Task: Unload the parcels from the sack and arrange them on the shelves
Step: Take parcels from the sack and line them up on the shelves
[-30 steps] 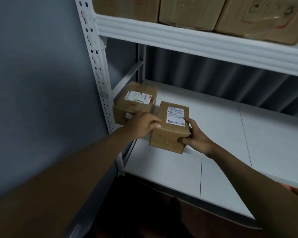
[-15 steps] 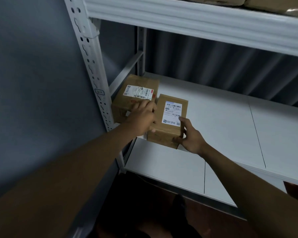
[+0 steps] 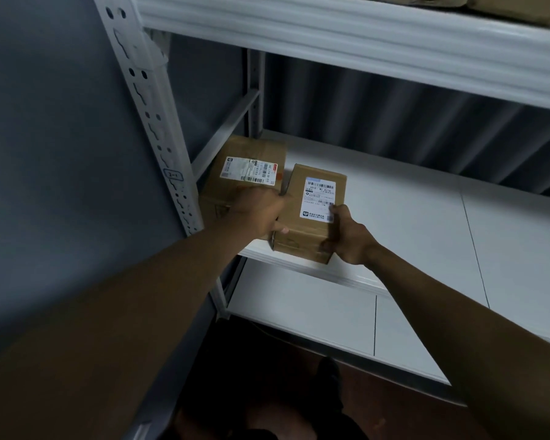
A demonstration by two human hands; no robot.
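Presently listed, by place relative to the white shelf (image 3: 410, 223). Upright post (image 3: 154, 122): at its left front corner. First parcel (image 3: 245, 173): brown carton, label up, in its left corner just behind the post. Left hand (image 3: 259, 214): fingers curled round the left side of the second parcel. Second parcel (image 3: 311, 214): brown carton, white label up, at the front edge of the shelf, just beside the first. Right hand (image 3: 346, 236): gripping the same carton's right front corner, thumb on the label. Upper shelf (image 3: 362, 42): above, carrying more cartons.

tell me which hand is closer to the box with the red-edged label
Left. The left hand lies against that box's front edge; the right hand holds the neighbouring box at its far side.
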